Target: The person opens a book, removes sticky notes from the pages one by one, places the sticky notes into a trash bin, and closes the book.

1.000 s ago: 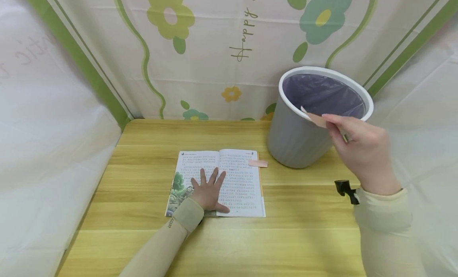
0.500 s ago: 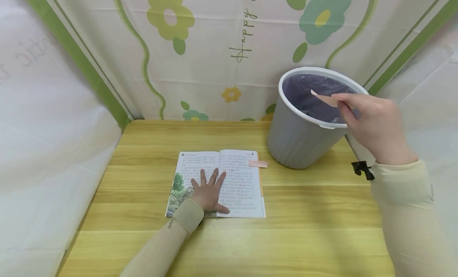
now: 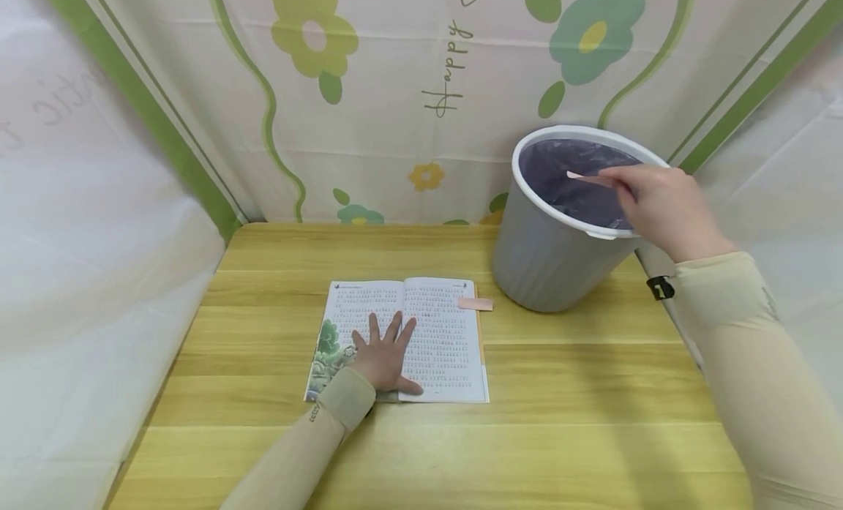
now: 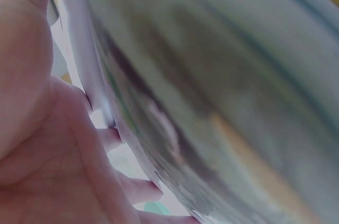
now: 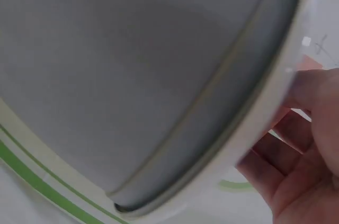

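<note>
An open book (image 3: 443, 349) lies on the wooden table, its left page printed with a green picture. My left hand (image 3: 380, 358) rests with spread fingers across its middle. A pink paper strip (image 3: 476, 304) lies over the right page's outer edge and sticks out past it. In my right hand (image 3: 668, 208), thumb and fingers pinch another pink paper strip (image 3: 585, 178) with a pale, upturned end. That hand is over the mouth of a grey trash bin (image 3: 546, 257). In the right wrist view, the bin's wall (image 5: 137, 81) hides most of the strip.
The bin has a white rim (image 3: 527, 192) and a dark liner bag (image 3: 560, 166), and stands at the table's back right corner. A flowered curtain (image 3: 388, 115) hangs behind the table (image 3: 263, 276), with white sheets on both sides.
My right hand has moved up and forward with the pink strip, from the bin's near rim to over its opening. The left hand and book stay put.
</note>
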Tool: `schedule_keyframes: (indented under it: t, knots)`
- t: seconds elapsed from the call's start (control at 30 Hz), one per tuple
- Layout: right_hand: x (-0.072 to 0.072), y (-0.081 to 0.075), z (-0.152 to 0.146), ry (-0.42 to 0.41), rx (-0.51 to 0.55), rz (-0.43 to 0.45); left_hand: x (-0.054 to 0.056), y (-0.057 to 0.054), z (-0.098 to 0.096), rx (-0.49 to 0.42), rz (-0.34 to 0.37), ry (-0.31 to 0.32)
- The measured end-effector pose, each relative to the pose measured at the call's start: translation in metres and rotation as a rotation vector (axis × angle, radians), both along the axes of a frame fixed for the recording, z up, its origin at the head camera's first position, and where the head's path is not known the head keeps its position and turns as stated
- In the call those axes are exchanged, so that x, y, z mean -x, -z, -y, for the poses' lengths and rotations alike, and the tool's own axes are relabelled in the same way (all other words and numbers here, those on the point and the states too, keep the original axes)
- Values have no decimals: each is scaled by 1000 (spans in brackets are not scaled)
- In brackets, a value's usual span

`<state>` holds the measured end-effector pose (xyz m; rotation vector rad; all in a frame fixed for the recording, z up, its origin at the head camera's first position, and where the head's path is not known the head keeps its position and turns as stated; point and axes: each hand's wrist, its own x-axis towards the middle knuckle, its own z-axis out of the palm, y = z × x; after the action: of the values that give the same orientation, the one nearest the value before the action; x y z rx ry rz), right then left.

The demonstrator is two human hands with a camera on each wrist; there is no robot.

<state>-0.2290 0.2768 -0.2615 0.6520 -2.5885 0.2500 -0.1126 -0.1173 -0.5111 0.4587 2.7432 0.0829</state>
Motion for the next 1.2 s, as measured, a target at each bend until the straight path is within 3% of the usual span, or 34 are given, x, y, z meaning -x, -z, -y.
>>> schedule_keyframes:
  t: [0.13, 0.4, 0.63, 0.7, 1.0, 1.2]
  knots:
    - [12, 2, -1, 31, -24, 93, -1, 0, 0, -5, -1, -1]
    - [35, 10, 0, 8, -121, 149, -1, 0, 1, -8, -2, -4]
    - [45, 16, -2, 48, -167, 362, -1, -1, 1, -15, 2, -6]
    - [46, 16, -1, 57, -173, 386, -1, -1, 1, -12, 1, -6]
    - [45, 16, -2, 53, -156, 357, -2, -3, 1, -13, -1, -6]
    - [41, 14, -1, 39, -140, 282, -3, -1, 2, -20, -5, -5]
